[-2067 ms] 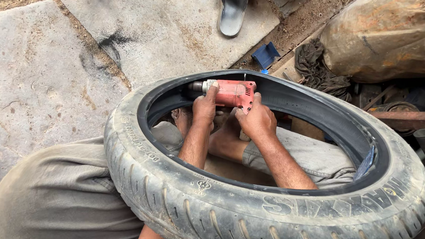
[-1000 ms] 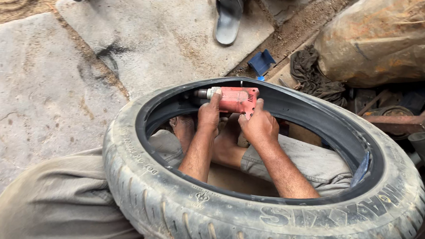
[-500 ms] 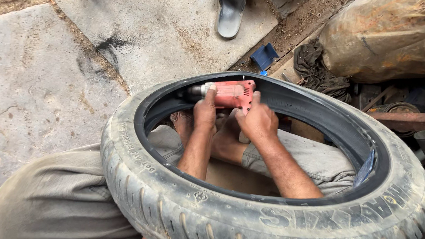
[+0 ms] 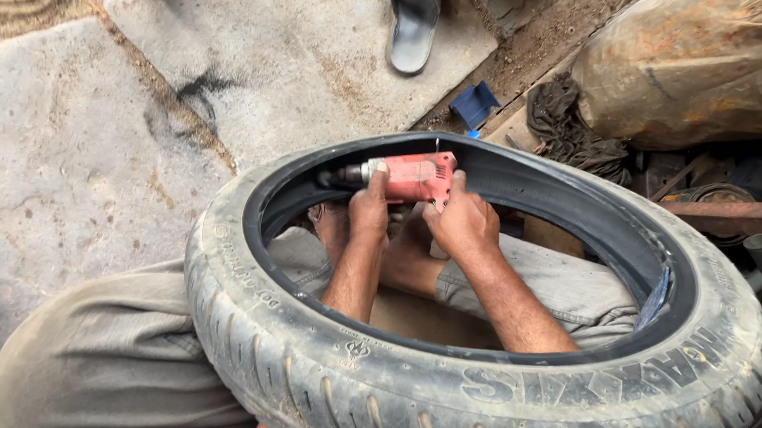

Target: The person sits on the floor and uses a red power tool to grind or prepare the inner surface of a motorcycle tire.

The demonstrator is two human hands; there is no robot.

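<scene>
A worn black motorcycle tyre [image 4: 405,401] rests tilted across my lap, its opening facing up. Both my arms reach through that opening. My left hand [image 4: 369,206] and my right hand [image 4: 462,221] grip a red electric hand tool [image 4: 410,177], its metal nose pointing left against the tyre's inner wall near the far bead. My left hand holds the front of the tool's body, my right hand the rear part. My grey trouser legs [image 4: 117,356] and a bare foot show through and beside the tyre.
Cracked stone slabs [image 4: 77,134] lie to the left. A grey sandal [image 4: 415,18] sits at the top. A large rusty rock-like lump [image 4: 699,66], dark rags [image 4: 572,124], a blue scrap [image 4: 474,103] and metal parts crowd the right side.
The view has shifted slightly and the tyre wobbled a little. Both hands have stayed on the red tool at the same spot inside the tyre.
</scene>
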